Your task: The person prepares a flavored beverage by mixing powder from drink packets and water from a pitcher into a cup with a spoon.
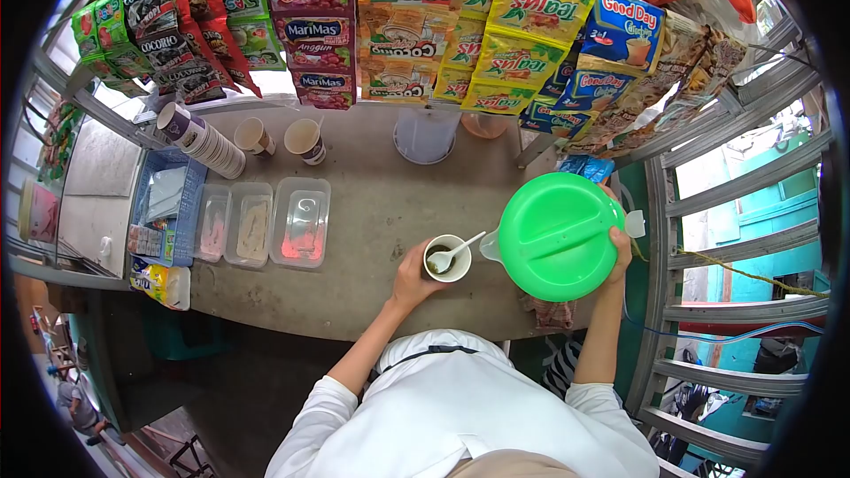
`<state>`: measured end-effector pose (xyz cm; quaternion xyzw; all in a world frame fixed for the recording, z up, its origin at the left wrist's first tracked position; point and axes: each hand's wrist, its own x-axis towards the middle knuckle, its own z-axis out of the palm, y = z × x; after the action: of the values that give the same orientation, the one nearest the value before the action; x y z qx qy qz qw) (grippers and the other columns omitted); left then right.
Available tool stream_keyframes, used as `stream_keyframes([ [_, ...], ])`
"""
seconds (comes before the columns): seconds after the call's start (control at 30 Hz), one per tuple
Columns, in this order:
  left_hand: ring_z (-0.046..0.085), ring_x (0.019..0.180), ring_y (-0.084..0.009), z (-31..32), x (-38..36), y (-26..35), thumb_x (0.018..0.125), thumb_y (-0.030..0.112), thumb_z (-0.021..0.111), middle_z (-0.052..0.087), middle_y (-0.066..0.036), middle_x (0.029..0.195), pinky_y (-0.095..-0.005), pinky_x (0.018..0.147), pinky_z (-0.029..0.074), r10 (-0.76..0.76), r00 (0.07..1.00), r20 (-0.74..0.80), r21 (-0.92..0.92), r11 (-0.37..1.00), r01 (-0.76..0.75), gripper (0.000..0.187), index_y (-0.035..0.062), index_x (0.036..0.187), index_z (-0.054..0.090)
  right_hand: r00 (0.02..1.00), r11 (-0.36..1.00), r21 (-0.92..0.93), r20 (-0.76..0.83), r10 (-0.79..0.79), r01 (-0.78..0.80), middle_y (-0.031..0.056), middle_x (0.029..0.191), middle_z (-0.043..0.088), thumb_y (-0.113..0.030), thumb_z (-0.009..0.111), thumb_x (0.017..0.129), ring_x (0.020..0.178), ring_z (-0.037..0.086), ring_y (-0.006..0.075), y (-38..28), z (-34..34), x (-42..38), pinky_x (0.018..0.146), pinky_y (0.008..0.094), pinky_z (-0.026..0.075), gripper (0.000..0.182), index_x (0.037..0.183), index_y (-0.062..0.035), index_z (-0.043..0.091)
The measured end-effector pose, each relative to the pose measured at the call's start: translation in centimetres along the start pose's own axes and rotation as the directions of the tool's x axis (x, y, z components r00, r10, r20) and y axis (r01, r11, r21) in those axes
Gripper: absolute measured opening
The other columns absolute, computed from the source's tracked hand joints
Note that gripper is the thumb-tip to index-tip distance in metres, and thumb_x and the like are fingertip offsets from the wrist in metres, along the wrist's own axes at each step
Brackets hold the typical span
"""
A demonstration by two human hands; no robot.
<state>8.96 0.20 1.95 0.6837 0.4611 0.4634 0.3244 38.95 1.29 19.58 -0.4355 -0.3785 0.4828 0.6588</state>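
My left hand (410, 276) is wrapped round the side of a paper cup (461, 267) near the counter's front edge. Inside the cup are a dark content and a white plastic spoon (459, 250), its handle leaning out to the right. On the right, my right hand (620, 252) grips a pitcher with a round green lid (560, 236). The pitcher's clear spout (490, 246) points left, a little to the right of the cup and apart from it. What the pitcher holds is hidden by the lid.
Drink sachets (416, 22) hang along the back. At the left are stacked cups (208, 143), two single cups, clear trays (302, 212) with powder and a blue basket (184, 239). A white container (425, 137) stands behind. Metal slats (735, 310) border the right.
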Motion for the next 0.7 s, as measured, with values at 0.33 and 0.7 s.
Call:
stream_keyframes([
  [0.33, 0.061, 0.105, -0.0323, 0.4, 0.0, -0.4, 0.053, 0.014, 0.088, 0.061, -0.014, 0.117, -0.0395, 0.089, 0.050, -0.010, 1.000, 0.021, -0.003, 1.000, 0.010, 0.083, 0.0065, 0.127, 0.051, 0.999, 0.998, -0.054, 0.051, 0.013, -0.010, 0.0184, 0.123, 0.056, -0.030, 0.056, 0.079, 0.108, 0.058, 0.0251, -0.8, -0.1, 0.0, 0.093, 0.0354, 0.047, 0.068, 0.136, 0.0041, 0.043],
  [0.7, 0.061, 0.106, -0.0326, 1.2, -0.6, -1.7, 0.054, 0.013, 0.087, 0.061, -0.014, 0.118, -0.0393, 0.090, 0.051, -0.036, 0.999, 0.031, -0.016, 0.999, 0.036, 0.082, 0.0066, 0.127, 0.050, 0.998, 0.998, -0.057, 0.070, -0.005, 0.009, 0.0188, 0.123, 0.056, -0.029, 0.056, 0.079, 0.107, 0.058, 0.0249, -0.5, 0.5, -0.1, 0.093, 0.0346, 0.046, 0.067, 0.134, 0.0057, 0.043],
])
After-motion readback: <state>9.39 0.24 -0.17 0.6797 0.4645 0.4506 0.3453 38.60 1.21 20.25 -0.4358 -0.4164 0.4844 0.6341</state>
